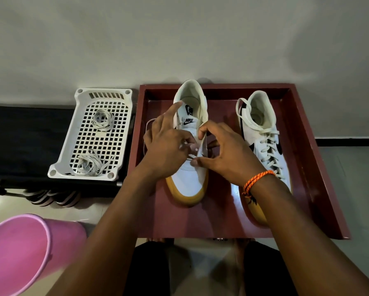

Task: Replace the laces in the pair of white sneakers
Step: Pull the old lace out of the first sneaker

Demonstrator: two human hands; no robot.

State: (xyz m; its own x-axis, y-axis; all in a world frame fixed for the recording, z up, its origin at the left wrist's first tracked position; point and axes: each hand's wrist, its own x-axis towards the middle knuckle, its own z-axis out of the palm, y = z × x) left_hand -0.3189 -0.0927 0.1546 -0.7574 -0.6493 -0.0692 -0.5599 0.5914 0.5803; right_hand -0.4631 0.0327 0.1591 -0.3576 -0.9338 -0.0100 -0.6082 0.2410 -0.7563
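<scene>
I am pinching the lace [187,155] with both hands, left hand [165,146] and right hand [226,150], over the left sneaker [190,178], its length pointing away from me.

A dark red tray [303,133] carries both white sneakers: one [190,182] near its left edge, the laced one [262,133] toward its right edge. Left of it, a white perforated basket [76,133] holds two lace bundles.
</scene>
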